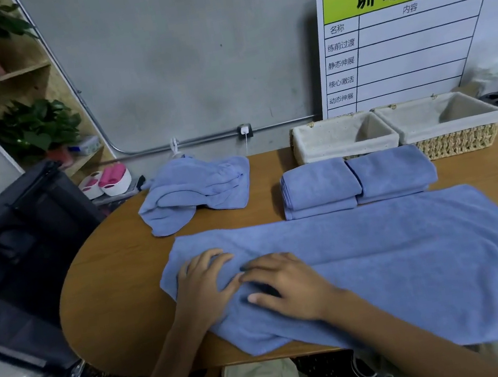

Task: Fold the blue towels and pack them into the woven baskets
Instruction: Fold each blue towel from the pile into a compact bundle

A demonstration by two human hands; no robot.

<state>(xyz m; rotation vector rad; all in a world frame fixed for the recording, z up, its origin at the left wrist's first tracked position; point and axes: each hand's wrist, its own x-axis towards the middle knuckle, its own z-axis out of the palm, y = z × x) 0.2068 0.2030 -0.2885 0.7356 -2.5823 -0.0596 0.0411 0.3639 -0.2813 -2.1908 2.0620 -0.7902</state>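
1. On the near part of the round wooden bench [113, 307], a large blue towel [399, 262] lies spread, its near edge hanging off the bench.
2. Both hands lie flat on the towel's left end, fingers straight and grasping nothing: the left hand [204, 285] by the left edge, the right hand [289, 286] just beside it.
3. Beyond the towel sit two stacks of folded towels [357, 179], side by side.
4. Behind them, at the far right, stand two lined woven baskets [395, 132], touching each other.
5. Far left of the stacks lies a rumpled heap of unfolded towels [195, 190].
6. A white schedule board [412, 32] leans against the wall behind the baskets.
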